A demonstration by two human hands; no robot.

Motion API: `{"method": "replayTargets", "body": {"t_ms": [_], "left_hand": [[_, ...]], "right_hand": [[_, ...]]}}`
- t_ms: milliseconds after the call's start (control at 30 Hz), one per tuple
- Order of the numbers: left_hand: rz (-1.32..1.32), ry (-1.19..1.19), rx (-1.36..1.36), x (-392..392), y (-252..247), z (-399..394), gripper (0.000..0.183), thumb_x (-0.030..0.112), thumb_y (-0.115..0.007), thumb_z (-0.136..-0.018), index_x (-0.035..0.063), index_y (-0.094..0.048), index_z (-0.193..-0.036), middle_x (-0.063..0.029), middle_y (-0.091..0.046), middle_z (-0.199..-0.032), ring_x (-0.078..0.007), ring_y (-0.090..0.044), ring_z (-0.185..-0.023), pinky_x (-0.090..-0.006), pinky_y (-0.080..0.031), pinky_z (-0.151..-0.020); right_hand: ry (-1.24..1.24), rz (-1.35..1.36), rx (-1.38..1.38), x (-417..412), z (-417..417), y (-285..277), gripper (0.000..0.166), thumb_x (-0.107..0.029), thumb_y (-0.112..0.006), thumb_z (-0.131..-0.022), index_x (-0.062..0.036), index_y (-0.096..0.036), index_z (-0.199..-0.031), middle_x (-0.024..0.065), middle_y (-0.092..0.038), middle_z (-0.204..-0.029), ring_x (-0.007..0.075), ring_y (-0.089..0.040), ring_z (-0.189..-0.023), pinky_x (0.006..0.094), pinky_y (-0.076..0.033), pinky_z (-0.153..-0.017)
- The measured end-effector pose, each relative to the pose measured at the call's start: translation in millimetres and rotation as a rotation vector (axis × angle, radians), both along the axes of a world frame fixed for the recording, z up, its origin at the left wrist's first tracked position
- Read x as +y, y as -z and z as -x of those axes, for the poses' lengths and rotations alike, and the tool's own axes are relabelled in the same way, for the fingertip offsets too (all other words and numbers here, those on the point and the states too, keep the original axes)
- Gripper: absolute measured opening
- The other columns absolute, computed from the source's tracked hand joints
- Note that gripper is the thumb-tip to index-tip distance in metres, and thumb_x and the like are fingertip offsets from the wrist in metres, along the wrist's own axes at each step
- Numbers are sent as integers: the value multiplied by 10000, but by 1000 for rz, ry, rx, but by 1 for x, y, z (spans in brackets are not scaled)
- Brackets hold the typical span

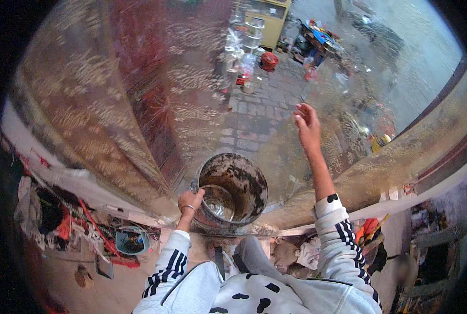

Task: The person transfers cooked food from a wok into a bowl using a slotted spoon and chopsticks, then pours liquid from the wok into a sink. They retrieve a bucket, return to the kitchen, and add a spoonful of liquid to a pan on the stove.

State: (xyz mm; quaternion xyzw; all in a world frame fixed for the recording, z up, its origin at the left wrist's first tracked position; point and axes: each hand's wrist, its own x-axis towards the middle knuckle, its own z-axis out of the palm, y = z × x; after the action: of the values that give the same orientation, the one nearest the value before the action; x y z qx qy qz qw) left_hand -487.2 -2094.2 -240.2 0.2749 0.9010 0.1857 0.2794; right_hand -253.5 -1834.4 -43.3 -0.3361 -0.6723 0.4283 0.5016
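Note:
My left hand (190, 201), with a bracelet at the wrist, grips the left side of a round bucket (253, 196). Dark blotches stain its inner wall, and its shiny bottom looks wet. My right hand (309, 127) is raised ahead and to the right, its fingers apart and slightly bent, with nothing seen in them. Around that arm hangs a see-through patterned door curtain (272, 168); whether the fingers touch it I cannot tell. More of the curtain (96, 114) spreads out on the left.
Beyond the curtain lies a brick-paved floor (253, 129). On it stand a red bucket (269, 61), a tiered rack (253, 33), a yellow cabinet (266, 23) and a cluttered table (321, 37). A blue-grey basin (132, 240) sits to my lower left.

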Motion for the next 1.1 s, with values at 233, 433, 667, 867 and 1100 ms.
{"method": "replayTargets", "body": {"t_ms": [233, 433, 667, 867, 1100], "left_hand": [[-38, -157, -117, 90, 1, 57, 551, 466, -529, -609, -73, -610, -691, -236, -590, -703, -322, -580, -726, -398, -417, -650], [-295, -319, -278, 149, 65, 96, 527, 437, -543, -650, -88, -579, -642, -164, -556, -553, -238, -551, -476, -347, -433, -509], [-155, -291, -42, 147, 80, 59, 513, 453, -559, -626, -56, -580, -572, -157, -551, -553, -243, -553, -556, -382, -412, -569], [-92, -329, -88, 181, 79, 77, 557, 462, -561, -603, -95, -551, -626, -180, -553, -621, -264, -516, -621, -387, -387, -640], [-125, -376, -288, 266, 34, 69, 452, 393, -591, -619, -56, -539, -632, -110, -542, -680, -226, -483, -592, -393, -375, -558]], "right_hand": [[152, 42, -55, 8, -49, -26, 403, -45, -493, -814, -27, -367, -1197, 104, -468, -1147, 182, -493, -997, 274, -411, -819], [290, 72, 24, -11, -80, -39, 389, -27, -465, -820, -23, -375, -1199, 116, -462, -1164, 209, -492, -1021, 300, -410, -839], [567, -117, -307, -107, -168, 22, 356, 14, -425, -830, -10, -394, -1184, 141, -486, -1144, 212, -498, -1020, 316, -405, -859], [835, 11, -411, -121, -186, 24, 255, 27, -440, -819, 8, -491, -1069, 124, -560, -998, 195, -551, -897, 298, -440, -790], [961, -27, -1056, -128, -202, 31, 224, 48, -518, -716, -11, -543, -930, 131, -550, -800, 269, -545, -734, 323, -434, -642]]}}
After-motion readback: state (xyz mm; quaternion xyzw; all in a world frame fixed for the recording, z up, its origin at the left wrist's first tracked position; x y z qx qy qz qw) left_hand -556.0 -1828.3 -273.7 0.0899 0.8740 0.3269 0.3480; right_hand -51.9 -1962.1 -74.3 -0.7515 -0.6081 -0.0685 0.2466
